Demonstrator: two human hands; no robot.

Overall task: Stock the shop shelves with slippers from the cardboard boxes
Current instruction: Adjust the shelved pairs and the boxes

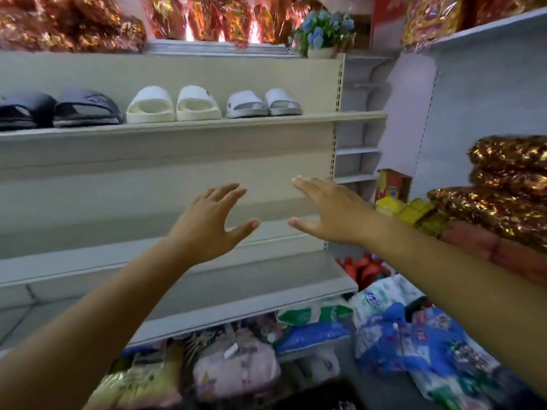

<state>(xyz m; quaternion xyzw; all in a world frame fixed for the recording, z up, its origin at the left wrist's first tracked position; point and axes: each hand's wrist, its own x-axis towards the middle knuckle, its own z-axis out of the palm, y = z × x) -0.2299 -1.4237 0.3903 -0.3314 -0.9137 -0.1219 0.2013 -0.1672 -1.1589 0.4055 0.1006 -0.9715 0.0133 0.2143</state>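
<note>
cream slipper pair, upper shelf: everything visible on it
The cream slipper pair is two chunky, foam-looking open-toe slides, each with one broad strap; the right one bears a small dark tag. They stand flat, side by side, toes outward, on the upper shelf between a dark pair and a white pair.

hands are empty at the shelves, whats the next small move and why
Probably pull both hands back and go for another pair. The left hand and right hand are open and hold nothing, three pairs of slippers sit on the upper shelf, and the lower shelf shows none. No box is in view, so it likely means turning away first.
</note>
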